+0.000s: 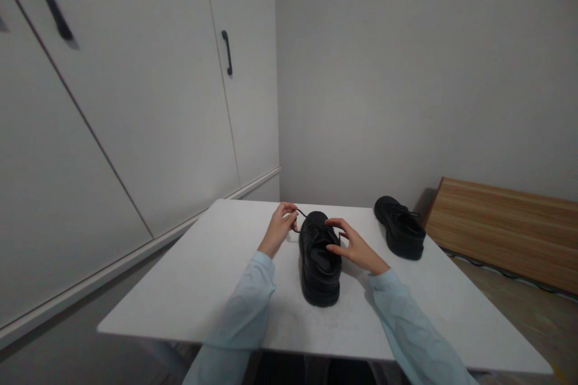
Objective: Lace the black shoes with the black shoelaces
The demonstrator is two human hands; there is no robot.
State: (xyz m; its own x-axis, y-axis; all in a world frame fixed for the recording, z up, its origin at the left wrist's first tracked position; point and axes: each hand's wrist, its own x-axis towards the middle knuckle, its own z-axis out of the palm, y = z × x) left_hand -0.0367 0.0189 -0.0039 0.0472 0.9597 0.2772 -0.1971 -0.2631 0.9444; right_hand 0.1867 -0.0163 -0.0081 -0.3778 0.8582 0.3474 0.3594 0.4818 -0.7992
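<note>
A black lace-up shoe (320,290) stands on the white table (203,288), its heel toward me and its toe pointing away. On its left side, my left hand (279,231) pinches a black shoelace (301,213), which runs taut from the fingers to the front of the shoe. My right hand (356,247) is at the right side of the same shoe. Its thumb and index finger are spread apart by the shoe opening, with the thumb at the collar. Whether those fingertips touch the shoe is hard to tell.
A second black shoe (400,229) rests near the table's right edge, toe away from me. Beyond that edge is a wood-grain board (506,228). White cabinet doors (158,102) with dark handles line the left, and a plain wall (406,71) stands behind.
</note>
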